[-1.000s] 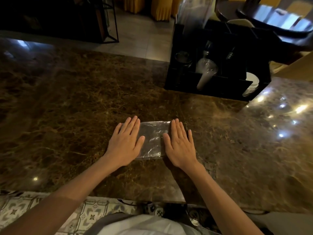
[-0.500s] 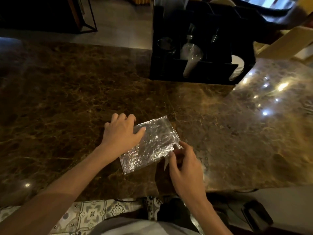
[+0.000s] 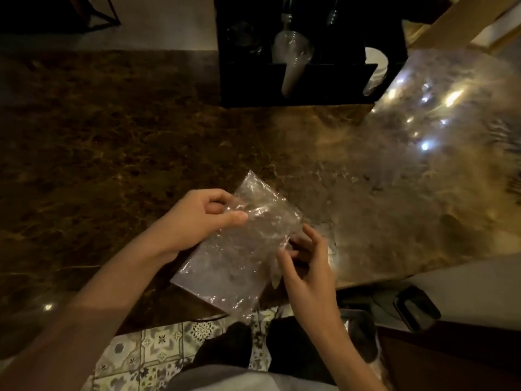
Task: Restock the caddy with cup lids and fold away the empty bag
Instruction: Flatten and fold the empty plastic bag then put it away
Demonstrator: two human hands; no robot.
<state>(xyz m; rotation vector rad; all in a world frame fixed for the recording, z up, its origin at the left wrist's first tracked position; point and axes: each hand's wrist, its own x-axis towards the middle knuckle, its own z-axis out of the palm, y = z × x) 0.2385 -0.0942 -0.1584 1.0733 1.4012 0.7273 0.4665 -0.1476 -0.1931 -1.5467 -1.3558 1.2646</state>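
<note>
The folded clear plastic bag (image 3: 239,263) is lifted off the brown marble counter (image 3: 112,153), tilted, over the counter's near edge. My left hand (image 3: 197,218) pinches its upper left part between thumb and fingers. My right hand (image 3: 306,263) holds its right edge with the fingers curled behind the plastic. The black caddy (image 3: 296,88) stands at the far edge of the counter, with a sleeve of clear cups (image 3: 291,60) in the middle and white lids (image 3: 376,66) in its right compartment.
Bright light reflections (image 3: 439,108) glare on the counter's right part. Patterned floor tiles (image 3: 158,351) show below the counter's near edge. A dark object (image 3: 417,306) lies on a lower surface at the right.
The bag lay flat under both palms. Both hands have since picked it up, turned it and drawn it toward me off the counter. The view has tilted further down.
</note>
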